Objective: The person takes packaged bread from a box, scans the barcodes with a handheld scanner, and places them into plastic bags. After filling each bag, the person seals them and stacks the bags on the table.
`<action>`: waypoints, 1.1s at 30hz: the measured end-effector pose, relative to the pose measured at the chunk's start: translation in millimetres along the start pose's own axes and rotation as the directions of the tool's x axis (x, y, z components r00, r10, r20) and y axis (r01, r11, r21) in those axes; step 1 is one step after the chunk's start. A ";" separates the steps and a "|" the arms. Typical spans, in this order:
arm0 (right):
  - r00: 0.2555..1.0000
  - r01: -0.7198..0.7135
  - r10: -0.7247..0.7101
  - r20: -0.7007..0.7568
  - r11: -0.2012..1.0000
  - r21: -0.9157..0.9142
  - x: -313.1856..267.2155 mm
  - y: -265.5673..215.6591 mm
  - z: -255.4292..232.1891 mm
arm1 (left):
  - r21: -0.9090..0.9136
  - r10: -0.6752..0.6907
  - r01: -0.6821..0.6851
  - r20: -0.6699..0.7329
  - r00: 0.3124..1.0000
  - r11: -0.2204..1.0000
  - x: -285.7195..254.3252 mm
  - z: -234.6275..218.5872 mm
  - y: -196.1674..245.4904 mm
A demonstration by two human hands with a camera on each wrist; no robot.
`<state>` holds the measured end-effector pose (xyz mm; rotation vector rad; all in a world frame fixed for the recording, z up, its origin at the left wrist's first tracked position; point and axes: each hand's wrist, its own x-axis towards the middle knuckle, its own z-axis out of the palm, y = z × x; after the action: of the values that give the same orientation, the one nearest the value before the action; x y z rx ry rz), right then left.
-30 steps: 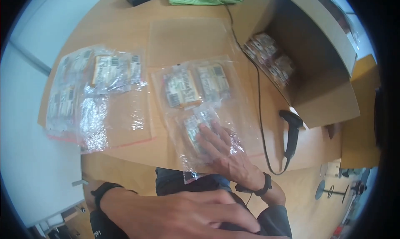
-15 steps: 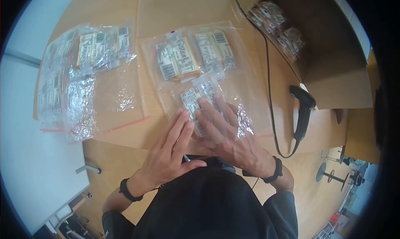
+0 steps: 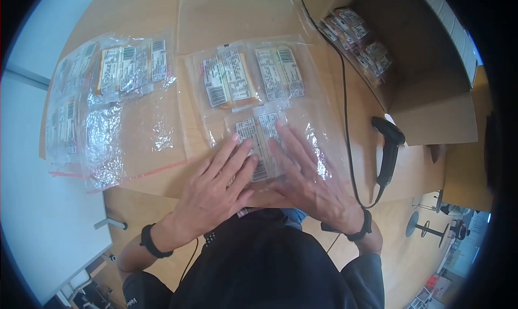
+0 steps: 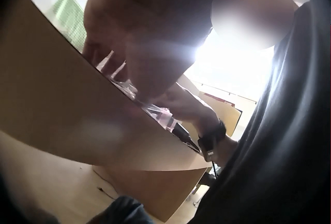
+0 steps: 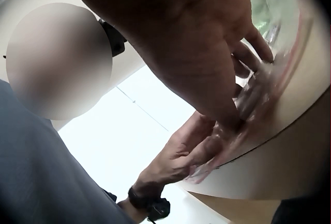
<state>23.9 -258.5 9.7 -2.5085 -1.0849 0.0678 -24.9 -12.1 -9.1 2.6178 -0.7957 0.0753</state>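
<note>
A large clear plastic bag [image 3: 321, 107] lies on the wooden table, with labelled packets inside. Two pairs of packets, one at the left [image 3: 233, 77] and one at the right [image 3: 279, 74], sit in its upper part. On a lower packet [image 3: 246, 130] near the table's front edge, my left hand [image 3: 216, 187] rests its extended fingertips at the left side. My right hand [image 3: 313, 187] lies with spread, straight fingers over that packet's right side. In the right wrist view the fingers of my right hand [image 5: 207, 53] touch crinkled plastic. Both palms are hidden in the head view.
Another clear bag [image 3: 140, 125] with packets lies at the left. A black handheld scanner [image 3: 388, 152] and its cable [image 3: 347, 120] are at the right. Behind them, an open cardboard box [image 3: 431, 82] holds more packets [image 3: 353, 31]. A flat clear bag [image 3: 237, 12] lies at the back.
My left hand has come from near the body onto the lower packet's left side. My right hand has stayed on the packet and shifted slightly right, uncovering more of its labels.
</note>
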 end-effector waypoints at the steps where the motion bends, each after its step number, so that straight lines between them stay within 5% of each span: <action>1: 1.000 -0.003 0.003 0.000 1.000 -0.003 1.3 1.8 -0.7 | 0.005 0.021 -0.021 0.011 1.000 1.000 0.9 -2.7 -2.4; 3: 0.999 0.045 -0.039 0.034 0.978 -0.203 2.2 3.9 -0.3 | 0.009 0.027 -0.028 0.043 0.999 1.000 4.6 -15.3 -2.7; 14: 0.989 0.079 -0.076 0.129 0.997 -0.022 23.1 15.6 0.6 | 0.107 0.023 -0.029 0.058 0.998 0.994 15.4 1.2 2.5; 19: 0.982 0.171 -0.159 -0.102 0.979 0.112 19.6 23.3 29.4 | -0.061 0.000 0.005 0.084 0.996 0.998 27.1 -7.1 -10.4; 27: 1.000 -0.027 0.027 0.011 0.999 0.037 -28.8 -2.4 0.6 | 0.041 0.058 -0.061 0.065 0.996 0.997 21.6 -4.8 -2.9; 32: 0.942 -0.205 0.178 -0.285 0.976 -0.067 -84.6 0.5 -26.0 | 0.103 0.151 -0.154 0.034 0.988 0.983 11.3 1.1 6.4; 33: 0.913 -0.117 0.030 -0.407 0.975 -0.190 -92.7 1.5 -25.7 | 0.106 0.157 -0.160 0.036 0.987 0.981 10.0 0.0 7.8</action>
<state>-34.5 -333.9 22.1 -2.5838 -0.8612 -0.5476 -20.8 -23.2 -4.7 2.6569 -1.0365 0.1318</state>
